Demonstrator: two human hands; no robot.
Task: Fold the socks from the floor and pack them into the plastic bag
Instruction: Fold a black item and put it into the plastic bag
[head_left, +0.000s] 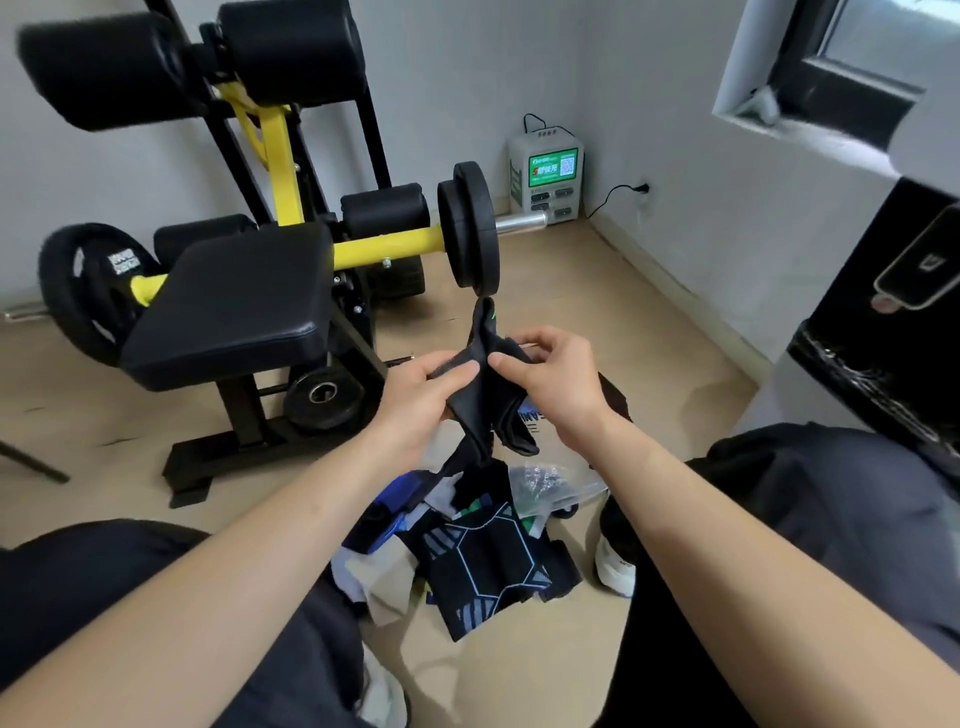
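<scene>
Pinching a black sock (488, 397) between left hand (415, 397) and right hand (553, 379), above a pile of patterned socks (483, 566) and a crumpled plastic bag (553, 483) on the floor (623, 312). Facing a black-and-yellow exercise machine (234, 306).

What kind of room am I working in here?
Likely a small gym room: a black-and-yellow weight bench with weight plates on its bar, and a power-bank rental station by the wall.

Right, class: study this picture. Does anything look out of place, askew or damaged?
Only the socks: they lie in a loose, unfolded heap on the floor, against the crumpled plastic bag. Nothing looks damaged.
</scene>
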